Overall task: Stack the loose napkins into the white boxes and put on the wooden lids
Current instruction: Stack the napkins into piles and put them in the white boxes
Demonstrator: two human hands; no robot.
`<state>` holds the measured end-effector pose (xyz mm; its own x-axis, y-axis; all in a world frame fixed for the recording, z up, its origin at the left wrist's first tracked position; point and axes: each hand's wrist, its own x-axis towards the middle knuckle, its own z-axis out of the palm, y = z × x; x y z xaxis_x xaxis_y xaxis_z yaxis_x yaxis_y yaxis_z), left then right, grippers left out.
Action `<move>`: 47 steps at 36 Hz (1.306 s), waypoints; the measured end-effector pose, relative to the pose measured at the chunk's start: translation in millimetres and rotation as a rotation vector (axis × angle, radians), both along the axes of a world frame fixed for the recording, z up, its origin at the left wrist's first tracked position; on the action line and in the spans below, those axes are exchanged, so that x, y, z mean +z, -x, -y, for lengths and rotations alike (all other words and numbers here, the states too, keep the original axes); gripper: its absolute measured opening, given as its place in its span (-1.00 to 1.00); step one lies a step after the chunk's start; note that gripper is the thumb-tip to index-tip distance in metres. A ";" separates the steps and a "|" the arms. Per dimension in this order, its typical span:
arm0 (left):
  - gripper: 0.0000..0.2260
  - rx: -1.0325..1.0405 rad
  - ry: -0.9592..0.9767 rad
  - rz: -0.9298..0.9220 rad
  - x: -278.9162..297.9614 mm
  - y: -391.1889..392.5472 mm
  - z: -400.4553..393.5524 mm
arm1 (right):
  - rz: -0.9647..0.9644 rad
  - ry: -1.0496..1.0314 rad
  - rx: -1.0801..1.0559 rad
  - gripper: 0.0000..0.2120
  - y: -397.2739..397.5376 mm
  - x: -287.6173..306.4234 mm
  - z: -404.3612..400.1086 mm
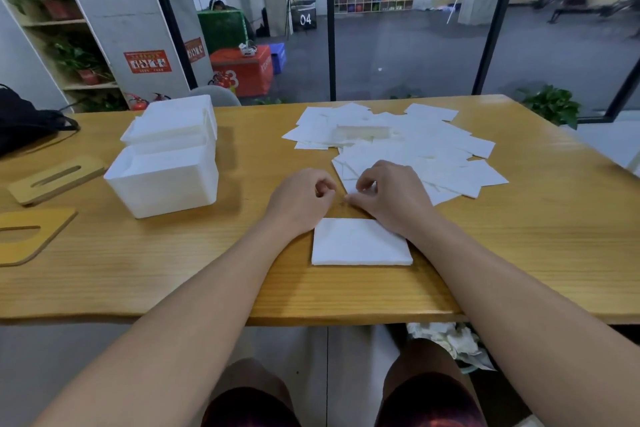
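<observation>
— Napkins (408,146) lie loose in a wide white scatter on the far right half of the wooden table (519,253), overlapping so much that single sheets are hard to tell apart. What else is hard to make out from the head view?

— A pale, see-through shape sits in the far part of the scatter; I cannot tell what it is. The right hand (391,198) covers the near corner of the pile. Its fingers are curled and the fingertips (349,198) seem to pinch the edge of one sheet, though the contact is small and partly hidden.

— And the left hand (301,199)?

— Loosely curled just beside the right one, knuckles up. It appears to hold nothing.

— Where is the tidy part?

— A neat stack (360,242) lies flat between the wrists, close to the near table edge; the right wrist overlaps its far right corner.

— The boxes?

— Two white boxes (166,156) stand touching, one behind the other, well to the left. Their insides blur into white. Two wooden lids (55,178) lie left of them; the nearer one is cut off by the frame edge.

— Open room?

— Bare wood shows between boxes and hands. A dark bag (24,121) sits at the far left corner.
</observation>
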<state>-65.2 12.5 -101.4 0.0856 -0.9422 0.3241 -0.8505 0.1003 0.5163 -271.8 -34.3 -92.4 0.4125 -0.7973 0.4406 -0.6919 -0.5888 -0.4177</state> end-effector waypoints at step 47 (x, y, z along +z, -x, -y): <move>-0.95 -0.242 0.320 0.182 2.0 3.7 -16.4 | 0.274 -0.027 0.144 -0.92 53.6 1.8 -27.6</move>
<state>-68.9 29.0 -99.4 -0.2105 -0.7778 0.5923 -0.8570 0.4383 0.2710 -325.4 -6.8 -90.5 0.3912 -0.7522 0.5302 -0.4615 -0.6588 -0.5942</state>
